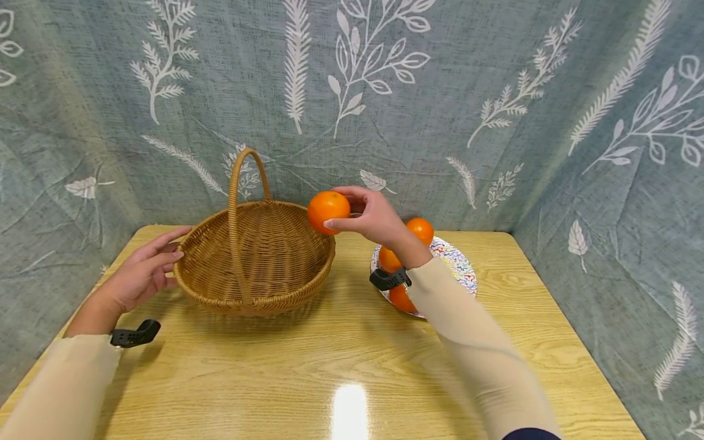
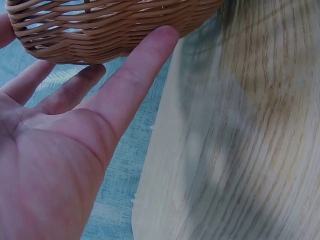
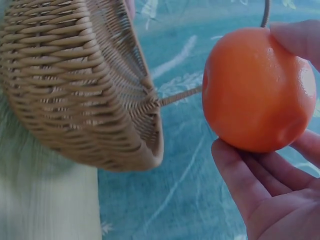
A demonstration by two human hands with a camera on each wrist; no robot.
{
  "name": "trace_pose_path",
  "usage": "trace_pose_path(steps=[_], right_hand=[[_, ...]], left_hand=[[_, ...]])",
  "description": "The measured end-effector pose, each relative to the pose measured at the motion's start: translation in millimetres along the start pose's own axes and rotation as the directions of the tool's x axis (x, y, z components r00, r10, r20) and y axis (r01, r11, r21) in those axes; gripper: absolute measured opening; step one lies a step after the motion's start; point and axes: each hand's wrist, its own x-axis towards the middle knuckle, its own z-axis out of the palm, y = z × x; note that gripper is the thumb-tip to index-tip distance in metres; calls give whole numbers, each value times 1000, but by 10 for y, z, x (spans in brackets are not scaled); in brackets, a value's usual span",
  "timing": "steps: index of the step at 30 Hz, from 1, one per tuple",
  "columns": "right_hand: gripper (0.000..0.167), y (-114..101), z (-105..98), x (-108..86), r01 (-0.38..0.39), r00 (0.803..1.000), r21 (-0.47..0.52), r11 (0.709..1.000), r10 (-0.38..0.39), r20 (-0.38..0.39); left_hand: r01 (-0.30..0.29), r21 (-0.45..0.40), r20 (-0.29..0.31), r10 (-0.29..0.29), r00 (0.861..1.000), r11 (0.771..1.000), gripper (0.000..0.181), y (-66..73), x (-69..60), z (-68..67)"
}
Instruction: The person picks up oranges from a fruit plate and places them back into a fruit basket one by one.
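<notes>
The grip of the right hand [image 1: 379, 217] is closed on an orange [image 1: 323, 211], held near the right rim of the wicker basket [image 1: 275, 244] and not yet inside it. The left hand [image 1: 143, 269], loosely extended, touches the basket's left side. One fruit is taken up; at least three other oranges [image 1: 420, 230] sit on the plate [image 1: 459, 263], partly behind the sleeve [image 1: 467, 330], so much seems left.

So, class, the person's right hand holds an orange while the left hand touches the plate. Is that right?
Not quite. The left hand touches the basket, not the plate, as the head view shows. The right hand does hold an orange.
</notes>
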Motion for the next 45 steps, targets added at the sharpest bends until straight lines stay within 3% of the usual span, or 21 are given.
trace_pose_path(steps=[20,31,37,45], right_hand=[[69,-216,505,517,2,998,6,1000,-2,58],[70,-237,803,764,-8,995,-109,994,19,99],[71,-202,1008,843,-2,992,-124,992,18,126],[67,-206,1268,942,-42,980,-208,977,81,182]], left_hand=[[-3,-19,22,4,1000,1000,56,-3,26,-50],[-8,-17,18,9,1000,1000,55,-1,47,-61],[-8,-15,7,8,1000,1000,54,8,58,-54],[-10,-11,2,10,1000,1000,55,2,63,-59]])
